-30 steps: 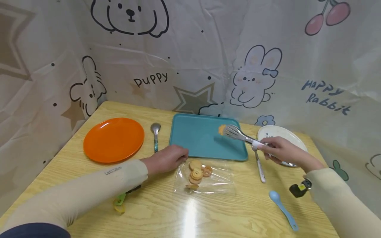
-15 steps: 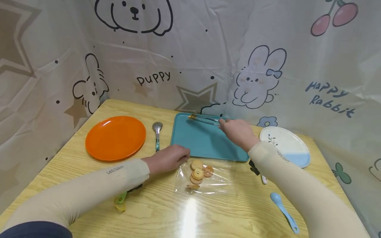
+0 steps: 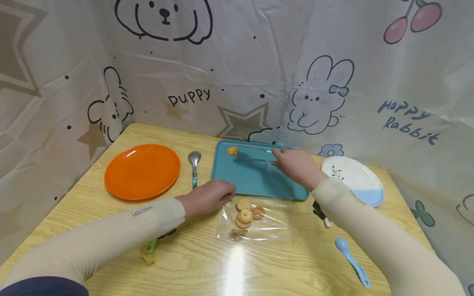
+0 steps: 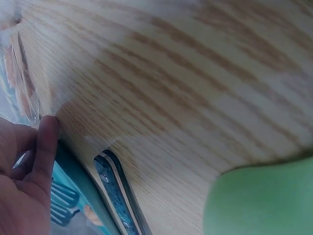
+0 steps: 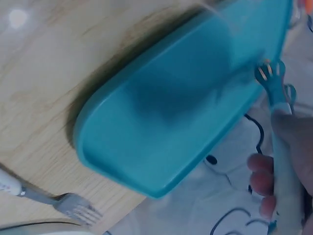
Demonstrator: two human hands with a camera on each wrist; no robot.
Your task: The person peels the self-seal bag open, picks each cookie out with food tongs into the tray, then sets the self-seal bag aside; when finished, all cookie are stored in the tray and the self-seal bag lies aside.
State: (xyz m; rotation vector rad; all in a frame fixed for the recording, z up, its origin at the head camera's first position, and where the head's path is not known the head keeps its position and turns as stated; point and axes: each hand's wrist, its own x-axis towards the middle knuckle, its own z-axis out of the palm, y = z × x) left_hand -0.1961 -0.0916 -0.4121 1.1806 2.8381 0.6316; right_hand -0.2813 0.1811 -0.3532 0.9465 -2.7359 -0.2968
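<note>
One orange plate (image 3: pixel 142 172) lies near the left edge of the table (image 3: pixel 177 267). The left hand (image 3: pixel 209 198) is at the far left corner of a plastic bag (image 3: pixel 274 224); whether its fingers pinch it, I cannot tell. A cookie (image 3: pixel 232 151) sits near the far left corner of the tray (image 3: pixel 229 174), at the parted tips of tongs (image 3: pixel 255 160). These point left, long axis roughly along the tray's far edge, gripped by the curled fingers of the right hand (image 3: pixel 298 165).
</note>
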